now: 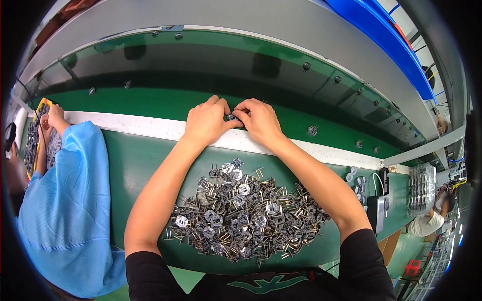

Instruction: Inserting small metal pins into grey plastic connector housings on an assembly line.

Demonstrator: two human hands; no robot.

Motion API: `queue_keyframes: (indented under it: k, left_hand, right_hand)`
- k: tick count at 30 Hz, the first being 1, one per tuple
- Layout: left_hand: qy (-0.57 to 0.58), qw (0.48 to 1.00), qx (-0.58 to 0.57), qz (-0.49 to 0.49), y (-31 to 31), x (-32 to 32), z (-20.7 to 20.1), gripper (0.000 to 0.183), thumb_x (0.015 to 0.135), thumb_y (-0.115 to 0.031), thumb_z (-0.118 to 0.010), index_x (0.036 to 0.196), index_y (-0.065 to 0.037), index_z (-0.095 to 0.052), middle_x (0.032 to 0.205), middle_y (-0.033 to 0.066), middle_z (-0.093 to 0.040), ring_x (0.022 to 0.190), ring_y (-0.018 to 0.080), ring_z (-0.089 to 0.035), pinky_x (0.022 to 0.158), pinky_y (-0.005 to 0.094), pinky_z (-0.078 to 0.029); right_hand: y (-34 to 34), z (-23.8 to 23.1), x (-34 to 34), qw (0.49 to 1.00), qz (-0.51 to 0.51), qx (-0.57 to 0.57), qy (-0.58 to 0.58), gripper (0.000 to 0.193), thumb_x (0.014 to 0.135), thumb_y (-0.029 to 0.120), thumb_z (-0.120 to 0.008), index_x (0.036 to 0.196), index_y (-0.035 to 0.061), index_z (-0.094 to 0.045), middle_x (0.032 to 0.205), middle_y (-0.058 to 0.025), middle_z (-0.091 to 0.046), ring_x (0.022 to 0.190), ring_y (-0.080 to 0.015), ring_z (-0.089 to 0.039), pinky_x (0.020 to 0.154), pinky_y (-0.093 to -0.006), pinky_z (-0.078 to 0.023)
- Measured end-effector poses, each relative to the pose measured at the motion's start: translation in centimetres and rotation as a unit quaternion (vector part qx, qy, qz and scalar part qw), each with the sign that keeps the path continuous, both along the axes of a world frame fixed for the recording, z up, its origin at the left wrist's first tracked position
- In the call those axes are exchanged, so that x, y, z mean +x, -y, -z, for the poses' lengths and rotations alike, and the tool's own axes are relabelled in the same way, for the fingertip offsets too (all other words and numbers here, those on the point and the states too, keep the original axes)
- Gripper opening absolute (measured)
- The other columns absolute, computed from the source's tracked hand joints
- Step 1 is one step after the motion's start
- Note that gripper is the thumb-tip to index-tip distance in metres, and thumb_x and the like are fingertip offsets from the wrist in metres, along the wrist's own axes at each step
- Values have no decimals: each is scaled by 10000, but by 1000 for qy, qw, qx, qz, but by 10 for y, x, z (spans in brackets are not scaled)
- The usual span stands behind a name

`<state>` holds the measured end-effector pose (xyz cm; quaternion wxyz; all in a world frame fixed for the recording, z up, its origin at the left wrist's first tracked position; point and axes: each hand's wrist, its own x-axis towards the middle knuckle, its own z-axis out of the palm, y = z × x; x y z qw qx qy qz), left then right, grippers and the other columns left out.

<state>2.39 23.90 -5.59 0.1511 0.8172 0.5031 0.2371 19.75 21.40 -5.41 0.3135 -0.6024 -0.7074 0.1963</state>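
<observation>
My left hand (pixel 207 121) and my right hand (pixel 262 122) meet over the far side of the bench, above the green conveyor belt next to its white edge rail. Between their fingertips sits a small dark part with shiny spots (pixel 232 117), mostly covered by the fingers. Both hands are closed in a pinch on it. Below them, between my forearms, lies a large heap of small round plug-like parts with metal pins (pixel 243 215), dark and silvery, piled on the green bench top (pixel 135 165).
Along the green belt (pixel 165 103) stand several similar pinned parts (pixel 312 130). A white rail (pixel 130 122) runs between belt and bench. On the right are grey discs (pixel 353 170), a boxy device (pixel 376 210) and stacked clear trays (pixel 422 188). A co-worker in a blue garment (pixel 70 200) sits left.
</observation>
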Motion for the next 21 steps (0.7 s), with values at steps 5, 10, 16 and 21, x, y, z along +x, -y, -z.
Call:
queue_keyframes:
  k: [5, 10, 16, 21]
  left_hand:
    - [-18, 1000, 0, 1, -1, 0, -1, 414, 707, -405, -871, 883, -65, -715, 910, 58, -684, 817, 288, -713, 696, 417, -565]
    - [-33, 999, 2, -13, -1, 3, -2, 422, 728, -410, -855, 923, -63, -716, 913, 65, -686, 823, 294, -713, 702, 421, -567]
    - [-18, 989, 69, -128, -11, -7, 7, 676, 773, -556, -796, 1168, -27, -652, 1026, 144, -675, 890, 347, -705, 754, 454, -565]
    - [-52, 951, 158, -262, -61, -73, 21, 798, 845, -669, -664, 1294, -13, -600, 1143, 203, -617, 1024, 397, -636, 824, 468, -558]
  right_hand:
    - [-2, 3, -1, 997, -27, 34, 71, 170, 914, 211, -700, 971, 51, -718, 938, -104, -689, 809, -328, -679, 729, -439, -532]
    - [-4, -3, 7, 982, -58, 58, 172, 212, 923, 242, -676, 1055, 77, -688, 942, -120, -651, 835, -351, -679, 740, -480, -549]
    - [26, -37, 28, 990, -119, 0, 80, 233, 912, 254, -700, 1062, 78, -726, 917, -113, -650, 824, -277, -655, 723, -405, -524]
    - [72, -66, 48, 912, -321, -250, 53, 309, 849, 257, -782, 1099, 79, -744, 903, -82, -664, 773, -213, -632, 730, -368, -523]
